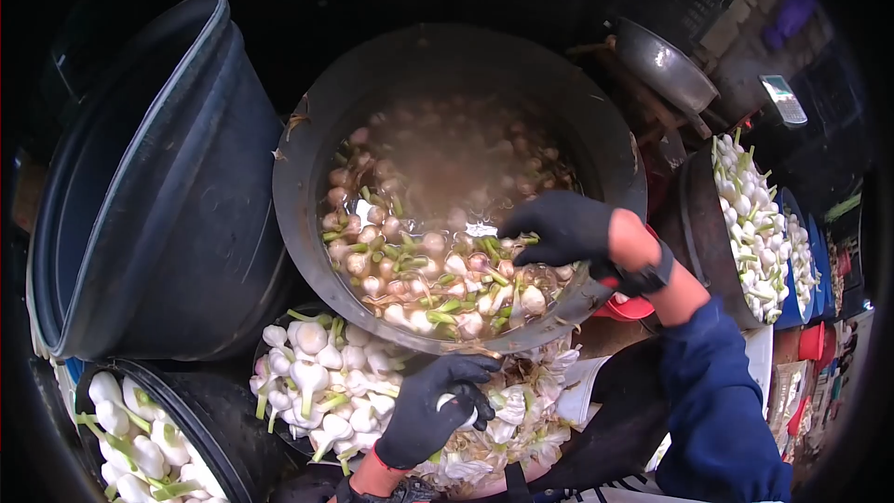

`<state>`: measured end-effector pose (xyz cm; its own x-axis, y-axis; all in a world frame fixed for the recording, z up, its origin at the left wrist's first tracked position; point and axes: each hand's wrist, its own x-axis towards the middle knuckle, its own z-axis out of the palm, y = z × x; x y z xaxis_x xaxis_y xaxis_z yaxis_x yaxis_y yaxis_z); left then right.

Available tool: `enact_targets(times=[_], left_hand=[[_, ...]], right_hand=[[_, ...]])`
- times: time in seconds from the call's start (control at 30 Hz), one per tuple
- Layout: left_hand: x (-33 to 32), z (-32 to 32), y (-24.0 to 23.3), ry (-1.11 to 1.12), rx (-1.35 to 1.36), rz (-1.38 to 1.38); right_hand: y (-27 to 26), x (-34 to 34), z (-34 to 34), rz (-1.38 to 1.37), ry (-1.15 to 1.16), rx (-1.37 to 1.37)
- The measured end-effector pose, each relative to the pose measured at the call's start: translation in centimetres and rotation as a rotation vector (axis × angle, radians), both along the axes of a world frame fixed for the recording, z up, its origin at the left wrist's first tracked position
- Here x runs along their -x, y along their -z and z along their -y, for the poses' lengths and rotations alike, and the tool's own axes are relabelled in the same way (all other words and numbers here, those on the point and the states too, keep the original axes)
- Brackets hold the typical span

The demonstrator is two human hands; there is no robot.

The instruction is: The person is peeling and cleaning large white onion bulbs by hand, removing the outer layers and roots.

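A wide grey tub (601, 140) before me holds murky water, with many garlic bulbs (433, 243) and short green stems floating in it. My right hand (566, 223), in a black glove, is over the near right of the water. Its thumb and fingers are apart, just above the floating garlic, and nothing shows between them. Below the tub's near rim, my gloved left hand (436, 405) is closed around a white garlic bulb (445, 400), mostly hidden by the fingers. Beside that hand lie a heap of clean white garlic (311, 377) and a pile of loose papery skins (517, 412).
A tall black plastic bin (209, 223) leans at the left. Below it, a black bucket (230, 433) holds white garlic. On the right are a full container of garlic (751, 230), a red bowl (628, 307), a metal pan (663, 66) and a small keypad device (783, 99).
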<state>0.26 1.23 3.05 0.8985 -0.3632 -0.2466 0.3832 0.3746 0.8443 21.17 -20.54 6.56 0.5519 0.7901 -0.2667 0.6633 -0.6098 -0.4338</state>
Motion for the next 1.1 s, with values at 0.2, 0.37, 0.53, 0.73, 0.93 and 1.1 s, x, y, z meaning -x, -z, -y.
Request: enact_targets(times=[0.2,0.37,0.53,0.73,0.93,1.1], left_hand=[[-0.2,0.4,1.9,0.074,0.180,-0.002],[-0.7,0.1,1.8,0.156,-0.005,-0.025],[-0.7,0.3,0.6,-0.023,-0.045,-0.033],[-1.6,1.3,-0.1,-0.384,-0.212,-0.004],[-1.7,1.7,0.2,-0.542,-0.258,-0.021],[-1.2,2.2,1.1,-0.682,-0.367,0.226]], right_hand=[[16.2,-9.6,-2.0,0.366,0.046,0.345],[20.9,-10.4,-2.8,0.374,0.183,0.217],[13.9,-9.0,-4.0,0.161,0.201,0.409],[3.5,-0.3,-4.4,-0.181,0.025,-0.463],[-0.2,10.0,-4.7,-0.266,0.158,-0.629],[-0.5,12.3,-4.7,0.026,0.317,-0.711]])
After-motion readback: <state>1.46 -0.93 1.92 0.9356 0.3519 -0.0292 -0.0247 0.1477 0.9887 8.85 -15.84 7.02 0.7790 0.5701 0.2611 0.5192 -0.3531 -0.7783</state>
